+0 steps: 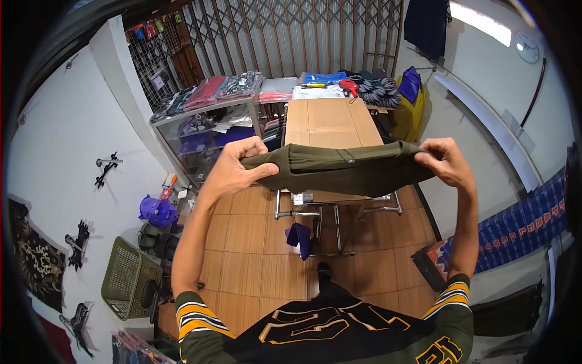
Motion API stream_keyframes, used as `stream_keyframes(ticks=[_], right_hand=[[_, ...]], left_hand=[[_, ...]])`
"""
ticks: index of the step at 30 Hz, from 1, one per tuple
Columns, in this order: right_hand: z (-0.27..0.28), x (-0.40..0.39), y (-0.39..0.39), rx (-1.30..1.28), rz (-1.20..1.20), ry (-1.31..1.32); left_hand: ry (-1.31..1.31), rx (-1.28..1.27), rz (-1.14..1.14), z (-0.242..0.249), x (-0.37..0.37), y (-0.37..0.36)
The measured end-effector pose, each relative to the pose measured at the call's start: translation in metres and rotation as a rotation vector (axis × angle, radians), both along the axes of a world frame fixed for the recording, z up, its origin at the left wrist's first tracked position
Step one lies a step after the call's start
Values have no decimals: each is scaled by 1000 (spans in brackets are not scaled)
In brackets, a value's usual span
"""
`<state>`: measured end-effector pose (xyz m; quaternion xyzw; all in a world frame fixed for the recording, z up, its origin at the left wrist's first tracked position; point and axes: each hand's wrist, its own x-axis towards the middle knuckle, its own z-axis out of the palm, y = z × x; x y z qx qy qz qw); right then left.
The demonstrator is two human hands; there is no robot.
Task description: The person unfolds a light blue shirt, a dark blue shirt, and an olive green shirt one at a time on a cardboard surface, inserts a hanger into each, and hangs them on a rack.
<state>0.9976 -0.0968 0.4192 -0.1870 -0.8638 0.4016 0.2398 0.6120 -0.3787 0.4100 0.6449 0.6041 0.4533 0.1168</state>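
An olive-green garment point(357, 173), which looks like a folded shirt, is stretched out in the air between my two hands. My left hand point(242, 167) pinches its left end, thumb laid along the cloth. At the opposite end, my right hand point(445, 161) grips the cloth between thumb and fingers. A small tag shows near the middle of the upper edge. Behind and below the garment stands a table with a cardboard-covered top point(327, 121); the cloth hides its near part.
Packed clothes point(239, 85) lie on a glass display case point(206, 130) at the back left. A red tool point(349, 87) rests beyond the table. On the floor at left are a green basket point(130, 276) and a purple bag point(159, 210). A folding metal gate point(297, 36) closes the back.
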Motion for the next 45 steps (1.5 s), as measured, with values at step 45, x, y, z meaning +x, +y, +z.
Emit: stream_keyframes(ticks=[45], right_hand=[[-224,-212,-171,-109,716,-83]], left_hand=[[573,-244,35,73,92,-150]])
